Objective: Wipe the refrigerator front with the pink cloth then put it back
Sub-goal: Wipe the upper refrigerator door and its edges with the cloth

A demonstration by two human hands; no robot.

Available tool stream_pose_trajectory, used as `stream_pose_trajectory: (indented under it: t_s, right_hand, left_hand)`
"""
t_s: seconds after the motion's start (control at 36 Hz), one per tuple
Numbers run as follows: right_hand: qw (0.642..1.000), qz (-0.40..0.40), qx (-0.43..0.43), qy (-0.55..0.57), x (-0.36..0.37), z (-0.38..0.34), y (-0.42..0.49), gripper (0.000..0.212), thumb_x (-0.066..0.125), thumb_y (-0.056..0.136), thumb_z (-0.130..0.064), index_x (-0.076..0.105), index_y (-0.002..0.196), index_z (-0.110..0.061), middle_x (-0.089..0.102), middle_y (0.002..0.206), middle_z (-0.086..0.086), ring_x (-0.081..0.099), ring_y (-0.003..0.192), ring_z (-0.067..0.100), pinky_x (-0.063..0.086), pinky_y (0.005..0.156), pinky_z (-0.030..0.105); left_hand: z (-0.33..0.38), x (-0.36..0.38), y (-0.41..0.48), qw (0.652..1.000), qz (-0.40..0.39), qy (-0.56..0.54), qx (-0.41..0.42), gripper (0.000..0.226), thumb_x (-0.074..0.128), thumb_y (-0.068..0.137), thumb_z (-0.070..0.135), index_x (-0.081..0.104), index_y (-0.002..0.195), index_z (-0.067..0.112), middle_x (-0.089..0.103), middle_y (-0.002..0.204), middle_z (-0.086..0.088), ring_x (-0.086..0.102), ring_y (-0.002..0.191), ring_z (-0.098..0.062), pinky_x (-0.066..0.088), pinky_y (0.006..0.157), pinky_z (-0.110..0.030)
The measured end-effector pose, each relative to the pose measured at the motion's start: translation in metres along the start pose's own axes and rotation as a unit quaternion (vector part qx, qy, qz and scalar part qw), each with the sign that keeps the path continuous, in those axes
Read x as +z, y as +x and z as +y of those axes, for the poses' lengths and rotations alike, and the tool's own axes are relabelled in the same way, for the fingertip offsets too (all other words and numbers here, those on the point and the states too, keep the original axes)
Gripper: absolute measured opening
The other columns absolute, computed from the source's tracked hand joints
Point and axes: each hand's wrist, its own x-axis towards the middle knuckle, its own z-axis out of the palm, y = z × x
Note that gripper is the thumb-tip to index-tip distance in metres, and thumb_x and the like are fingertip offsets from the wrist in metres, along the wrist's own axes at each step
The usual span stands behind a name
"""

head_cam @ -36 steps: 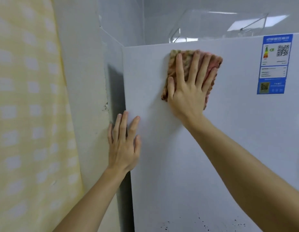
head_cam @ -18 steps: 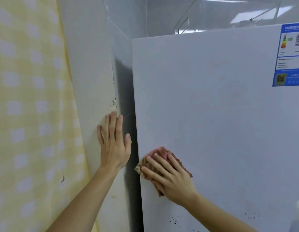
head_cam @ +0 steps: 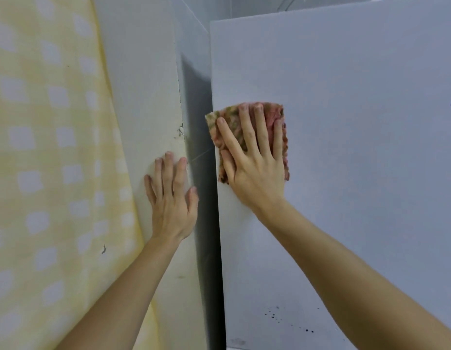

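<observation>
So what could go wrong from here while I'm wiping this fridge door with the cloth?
The right hand presses the pink cloth flat with straight fingers, right at the refrigerator front's left edge, so the cloth could slip off into the dark gap beside the wall. The dark specks low on the door are unwiped and could be missed or smeared.

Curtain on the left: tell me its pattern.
Pale yellow curtain with white squarish patches, like gingham; head view.

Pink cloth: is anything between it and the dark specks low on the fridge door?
Nothing visible. The right hand presses the pink cloth flat on the refrigerator front, and the door below is bare down to the specks. The left hand rests on the wall.
</observation>
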Motion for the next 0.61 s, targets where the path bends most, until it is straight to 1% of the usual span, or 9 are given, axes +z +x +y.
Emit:
stream_pose_trajectory:
  t_s: [0.06,0.14,0.22,0.31,0.42,0.47,0.53,0.56,0.61]
  right_hand:
    - [1.000,-0.011,-0.015,0.004,0.001,-0.003,-0.019,0.051,0.041,0.113,-0.039,0.039,0.162,-0.027,0.031,0.169,0.014,0.022,0.159,0.036,0.013,0.129,0.060]
    - [0.997,-0.056,-0.055,0.001,-0.001,-0.008,-0.063,0.053,0.039,0.113,-0.042,0.032,0.164,-0.029,0.024,0.172,0.012,0.016,0.161,0.034,0.008,0.131,0.057]
    - [0.991,-0.104,-0.085,-0.001,-0.002,-0.011,-0.121,0.055,0.039,0.113,-0.044,0.028,0.165,-0.032,0.019,0.174,0.008,0.013,0.162,0.031,0.008,0.131,0.055]
    - [0.982,-0.148,-0.120,0.001,-0.008,-0.006,-0.181,0.058,0.045,0.111,-0.044,0.028,0.165,-0.034,0.020,0.174,0.005,0.012,0.162,0.027,0.008,0.132,0.053]
    - [0.964,-0.189,-0.188,-0.014,-0.017,0.017,-0.215,0.071,0.055,0.106,-0.043,0.021,0.167,-0.032,0.013,0.176,0.002,0.010,0.163,0.025,0.006,0.132,0.049]
    - [0.960,-0.194,-0.202,-0.015,-0.021,0.026,-0.210,0.080,0.061,0.101,-0.035,0.017,0.168,-0.028,0.009,0.176,0.001,0.007,0.163,0.023,0.004,0.133,0.047]
    - [0.966,-0.181,-0.186,-0.006,-0.027,0.033,-0.199,0.085,0.064,0.095,-0.025,0.020,0.168,-0.024,0.010,0.176,0.003,0.007,0.163,0.023,0.001,0.133,0.047]
    - [0.973,-0.165,-0.164,0.000,-0.029,0.039,-0.191,0.083,0.064,0.094,-0.021,0.024,0.167,-0.022,0.014,0.175,0.004,0.008,0.163,0.024,0.002,0.133,0.048]
    - [0.988,-0.120,-0.101,0.006,-0.035,0.056,-0.165,0.072,0.060,0.099,-0.018,0.030,0.165,-0.019,0.019,0.174,0.007,0.011,0.162,0.027,0.006,0.132,0.050]
  left_hand:
    - [0.003,0.002,0.000,1.000,0.012,0.001,-0.006,0.070,0.040,0.103,0.027,0.013,0.167,0.017,0.003,0.176,-0.009,-0.002,0.162,-0.030,0.004,0.127,-0.065]
    - [0.006,0.003,-0.001,1.000,0.023,-0.001,-0.007,0.071,0.041,0.103,0.022,0.013,0.167,0.017,0.005,0.175,-0.012,-0.001,0.162,-0.032,0.004,0.127,-0.066]
    - [0.007,0.005,-0.001,1.000,0.023,-0.002,-0.007,0.070,0.040,0.105,0.024,0.009,0.167,0.017,0.004,0.175,-0.014,-0.001,0.162,-0.035,0.003,0.127,-0.067]
    - [0.008,0.004,-0.004,1.000,0.021,-0.007,-0.009,0.070,0.042,0.105,0.022,0.010,0.167,0.016,0.004,0.175,-0.013,-0.002,0.162,-0.033,0.002,0.127,-0.065]
    - [0.008,0.002,-0.005,1.000,0.019,-0.005,-0.011,0.070,0.042,0.105,0.023,0.013,0.167,0.016,0.003,0.175,-0.011,-0.003,0.162,-0.031,0.003,0.128,-0.063]
    - [0.008,0.001,-0.004,1.000,0.022,-0.001,-0.010,0.069,0.042,0.104,0.024,0.013,0.167,0.016,0.004,0.175,-0.012,-0.002,0.162,-0.031,0.004,0.128,-0.063]
    - [0.010,0.001,-0.004,1.000,0.020,0.000,-0.007,0.070,0.042,0.104,0.024,0.013,0.167,0.016,0.004,0.175,-0.012,-0.002,0.162,-0.032,0.004,0.128,-0.063]
    - [0.010,0.001,-0.005,1.000,0.019,0.000,-0.006,0.070,0.042,0.104,0.024,0.012,0.167,0.015,0.004,0.175,-0.012,-0.002,0.162,-0.033,0.004,0.128,-0.063]
    - [0.010,0.002,-0.005,1.000,0.019,0.004,-0.002,0.072,0.043,0.104,0.024,0.010,0.167,0.014,0.003,0.175,-0.013,-0.002,0.162,-0.035,0.005,0.127,-0.064]
